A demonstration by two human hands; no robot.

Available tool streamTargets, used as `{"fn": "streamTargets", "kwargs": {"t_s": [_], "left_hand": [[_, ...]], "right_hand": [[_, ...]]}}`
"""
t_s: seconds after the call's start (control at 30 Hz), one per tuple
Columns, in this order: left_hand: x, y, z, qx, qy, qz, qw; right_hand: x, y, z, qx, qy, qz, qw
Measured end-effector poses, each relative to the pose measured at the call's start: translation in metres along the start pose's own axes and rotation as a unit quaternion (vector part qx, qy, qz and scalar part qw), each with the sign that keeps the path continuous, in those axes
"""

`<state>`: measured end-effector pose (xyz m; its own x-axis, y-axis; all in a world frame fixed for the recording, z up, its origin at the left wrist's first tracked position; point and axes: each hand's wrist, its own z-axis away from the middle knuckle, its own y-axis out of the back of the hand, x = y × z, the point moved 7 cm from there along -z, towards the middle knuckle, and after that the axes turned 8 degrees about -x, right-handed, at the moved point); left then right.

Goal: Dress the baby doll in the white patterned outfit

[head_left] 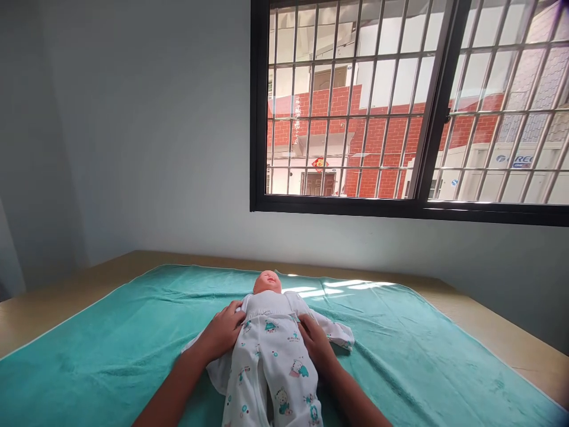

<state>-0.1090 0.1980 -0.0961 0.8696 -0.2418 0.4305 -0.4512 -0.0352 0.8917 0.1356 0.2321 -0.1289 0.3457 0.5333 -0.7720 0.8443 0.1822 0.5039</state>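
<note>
A baby doll (267,283) lies on its back, its head toward the wall. It wears a white long-sleeved top (303,305) and white baby pants (275,362) printed with small bears and green figures. The waistband sits high on the doll's torso. My left hand (224,332) is at the left edge of the waistband, fingers curled on the cloth. On the opposite side, my right hand (316,343) holds the pants' edge, its fingertips partly hidden by the fabric. One printed sleeve stretches out to the right, beyond my right hand. The pant legs run out of view at the bottom.
A green cloth (146,332) with some wrinkles covers much of the wooden tabletop (106,268). Behind it rises a pale wall (169,130) with a black-framed, barred window (338,204). Sunlight patches fall on the cloth near the doll's head.
</note>
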Motion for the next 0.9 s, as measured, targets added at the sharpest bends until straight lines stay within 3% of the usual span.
{"fn": "streamTargets", "kwargs": {"t_s": [0.13,0.2,0.33,0.53,0.7,0.9], "left_hand": [[0.004,0.001,-0.006,0.006,0.004,-0.057,0.998],[0.004,0.000,-0.008,0.013,0.010,-0.059,0.998],[0.002,-0.001,-0.009,0.030,0.019,-0.039,0.999],[-0.008,0.000,-0.023,0.055,0.040,0.007,0.998],[-0.020,-0.011,-0.026,0.089,0.047,0.082,0.992],[-0.022,-0.016,-0.025,0.118,0.009,0.154,0.981]], "right_hand": [[-0.026,0.005,0.002,0.025,0.102,0.054,0.993],[-0.034,0.006,0.001,0.017,0.118,0.070,0.990],[-0.025,0.006,-0.012,-0.002,0.048,0.088,0.995],[0.008,0.011,-0.042,0.039,-0.062,0.107,0.992],[0.025,0.007,-0.044,0.054,-0.085,0.064,0.993],[0.020,0.006,-0.039,0.029,-0.066,-0.029,0.997]]}}
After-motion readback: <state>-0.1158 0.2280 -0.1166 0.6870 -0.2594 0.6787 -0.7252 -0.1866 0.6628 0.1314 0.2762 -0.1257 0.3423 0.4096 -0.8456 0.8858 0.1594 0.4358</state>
